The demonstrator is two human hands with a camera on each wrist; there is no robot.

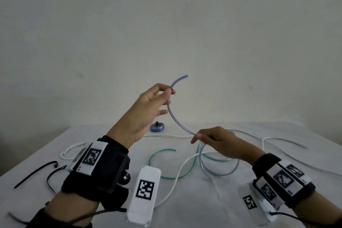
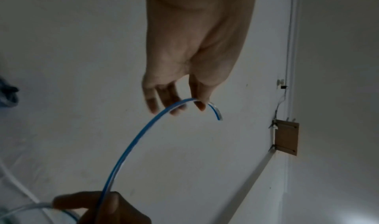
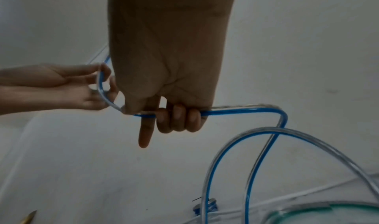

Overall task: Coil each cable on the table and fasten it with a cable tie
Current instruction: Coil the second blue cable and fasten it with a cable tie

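Note:
My left hand is raised above the table and pinches the blue cable near its free end between thumb and fingers. Lower and to the right, my right hand grips the same blue cable with three curled fingers, index finger pointing out. Beyond that hand the cable drops in a loop onto the white table. A green cable and a white cable lie loose on the cloth. Two black cable ties lie at the left.
A coiled blue cable bundle fastened with a black tie sits at the back of the table. More white cable trails along the right side. A plain wall rises just behind the table.

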